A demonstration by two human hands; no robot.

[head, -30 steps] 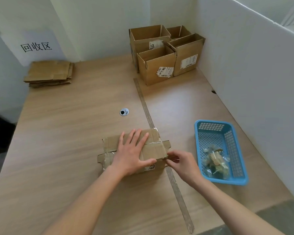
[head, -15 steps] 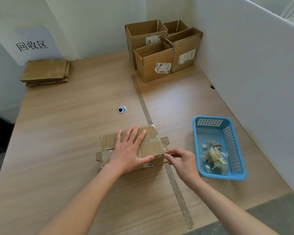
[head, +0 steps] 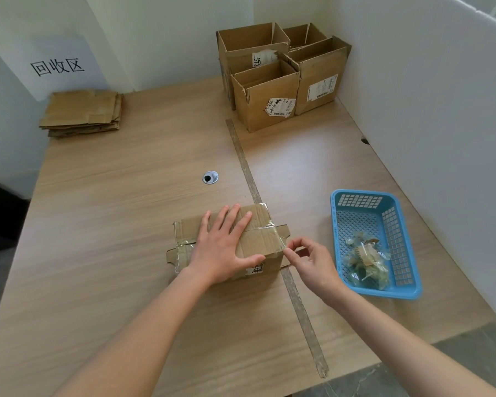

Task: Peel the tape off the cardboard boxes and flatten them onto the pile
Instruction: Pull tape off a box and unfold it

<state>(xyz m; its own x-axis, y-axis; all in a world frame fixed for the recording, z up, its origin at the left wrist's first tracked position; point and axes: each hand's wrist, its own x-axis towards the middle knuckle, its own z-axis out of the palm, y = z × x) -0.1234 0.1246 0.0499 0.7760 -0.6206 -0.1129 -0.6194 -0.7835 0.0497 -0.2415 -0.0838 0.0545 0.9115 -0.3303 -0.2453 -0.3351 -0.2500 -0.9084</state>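
Observation:
A small taped cardboard box [head: 262, 242] lies on the wooden table in front of me. My left hand [head: 224, 247] lies flat on its top, fingers spread, pressing it down. Clear tape [head: 265, 227] runs across the top and down the right end. My right hand [head: 308, 260] is at the box's right end, thumb and forefinger pinching the tape edge near the corner. The pile of flattened cardboard [head: 82, 113] sits at the far left under a sign.
Several open cardboard boxes [head: 272, 96] stand at the back by the white wall. A blue plastic basket [head: 407, 253] holding crumpled tape scraps sits to the right. A strip [head: 249, 173] runs down the table's middle, near a round grommet [head: 210, 177].
My right hand has risen slightly along the box's right end, fingers closing on the tape edge. The left hand stays pressed on top.

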